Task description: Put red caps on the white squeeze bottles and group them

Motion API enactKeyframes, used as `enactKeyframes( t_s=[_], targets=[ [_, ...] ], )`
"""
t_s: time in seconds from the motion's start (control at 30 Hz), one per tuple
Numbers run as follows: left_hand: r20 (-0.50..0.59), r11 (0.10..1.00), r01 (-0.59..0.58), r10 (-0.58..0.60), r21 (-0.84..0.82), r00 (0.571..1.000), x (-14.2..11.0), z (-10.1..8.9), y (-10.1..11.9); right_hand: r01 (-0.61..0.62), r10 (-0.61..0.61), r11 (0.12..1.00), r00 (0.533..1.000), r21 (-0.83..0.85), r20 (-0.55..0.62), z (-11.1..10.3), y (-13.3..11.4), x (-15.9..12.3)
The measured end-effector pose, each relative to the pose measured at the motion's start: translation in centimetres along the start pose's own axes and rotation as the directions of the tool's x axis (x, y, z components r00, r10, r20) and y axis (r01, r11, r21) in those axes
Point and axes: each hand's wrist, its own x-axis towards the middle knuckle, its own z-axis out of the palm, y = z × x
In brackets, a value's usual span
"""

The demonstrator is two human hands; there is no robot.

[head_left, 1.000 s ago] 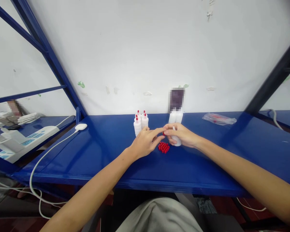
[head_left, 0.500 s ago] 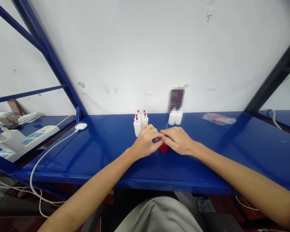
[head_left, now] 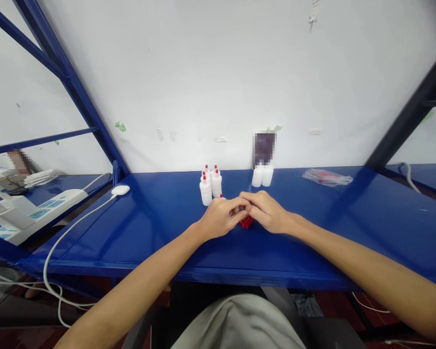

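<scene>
My left hand [head_left: 218,219] and my right hand [head_left: 267,212] meet fingertip to fingertip at the middle of the blue shelf [head_left: 160,228]. Both have their fingers curled and pressed together. Just below them lies a small pile of red caps [head_left: 246,223], partly covered. A red tip [head_left: 221,196] peeks above my left knuckles; what it belongs to is hidden. A cluster of small white bottles with red caps [head_left: 210,186] stands just behind my left hand. Two white bottles without caps [head_left: 261,176] stand by the wall behind my right hand.
A clear plastic bag with red bits [head_left: 327,177] lies at the back right. A white plug [head_left: 120,190] with its cable runs off the shelf's left edge. A power strip [head_left: 39,211] sits on the neighbouring shelf at left. Blue frame struts slant up on both sides.
My right hand held a white bottle upright a second ago. Both hands have since closed together low over the red caps, and the bottle is hidden. A red tip now shows above my left hand.
</scene>
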Motion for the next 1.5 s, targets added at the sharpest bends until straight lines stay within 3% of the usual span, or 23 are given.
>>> enactKeyframes(
  t_s=[0.17,0.3,0.43,0.57,0.7,0.87,1.0,1.1,1.17,1.23,1.37,1.5],
  targets=[
    [0.058,1.0,0.014,-0.015,0.027,0.998,-0.1,0.0,0.2,0.04,-0.04,0.999,0.999,0.032,-0.018,0.2,0.3,-0.1],
    [0.046,0.999,0.021,-0.022,0.028,0.999,0.0,0.1,0.2,-0.007,0.007,1.0,0.997,0.006,-0.072,0.4,0.6,0.0],
    [-0.107,0.989,0.144,-0.14,0.037,0.984,0.4,-0.6,0.1,-0.112,0.113,0.994,0.974,0.016,-0.198,-0.2,0.7,0.3],
    [-0.287,0.922,0.349,-0.293,0.168,0.912,0.8,-1.8,-0.3,-0.248,0.212,0.963,0.939,-0.108,-0.271,-1.2,1.4,0.5],
    [-0.261,0.788,0.481,-0.408,0.384,0.875,0.9,-2.3,-0.9,-0.363,0.328,0.912,0.926,-0.194,-0.189,-1.4,2.2,0.3],
    [-0.208,0.664,0.477,-0.444,0.576,0.871,0.7,-2.1,-1.0,-0.276,0.297,0.943,0.95,-0.183,0.099,-1.8,2.0,0.1],
    [-0.158,0.58,0.473,-0.509,0.663,0.846,0.7,-2.2,-0.7,-0.246,0.288,0.953,0.915,-0.175,0.283,-2.5,1.5,0.0],
    [-0.14,0.54,0.451,-0.52,0.71,0.842,0.7,-2.3,-0.7,-0.243,0.29,0.954,0.895,-0.174,0.339,-3.1,1.6,-0.2],
    [-0.158,0.555,0.439,-0.481,0.707,0.862,0.7,-2.2,-0.7,-0.247,0.291,0.955,0.89,-0.164,0.352,-3.4,1.7,-0.3],
    [-0.156,0.627,0.401,-0.409,0.668,0.899,0.7,-2.1,-0.7,-0.25,0.288,0.957,0.885,-0.147,0.365,-3.4,1.8,-0.4],
    [-0.032,0.861,0.208,-0.219,0.465,0.975,0.6,-1.7,-0.8,-0.233,0.264,0.964,0.89,-0.126,0.371,-3.2,2.0,-0.4],
    [0.076,0.947,0.07,-0.099,0.313,0.992,0.5,-1.4,-0.8,-0.224,0.242,0.97,0.928,-0.096,0.284,-3.1,2.0,-0.3]
  ],
)
